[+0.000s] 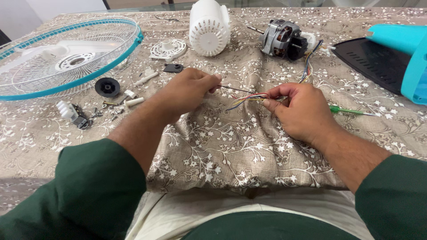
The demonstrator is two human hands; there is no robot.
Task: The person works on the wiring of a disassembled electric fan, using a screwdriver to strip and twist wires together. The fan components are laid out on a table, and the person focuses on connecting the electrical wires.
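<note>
I see my left hand [189, 89] pinching the end of one dark wire between thumb and forefinger, pulling it out of the bundle. My right hand [299, 109] has its fingers pressed together around the coloured wires [249, 98], red, yellow and blue among them, where they fan out. Those wires lie in front of the fan motor [281, 39] and run back up to it across the patterned cloth on the table [222, 146]. I judge them thin, limp and light, with slick insulation; I would grip close to the ends, gently, since the bare tips look easy to fray or snap. Left of the motor stands the white motor housing [209, 26], and further left the round white vent plate [167, 49] and the teal-rimmed fan guard [62, 55]. In front of the guard, well to the motor's left, lie a black knob [107, 87] and small screws. A green screwdriver [351, 111] lies below the motor to its right, just beside my right hand.
</note>
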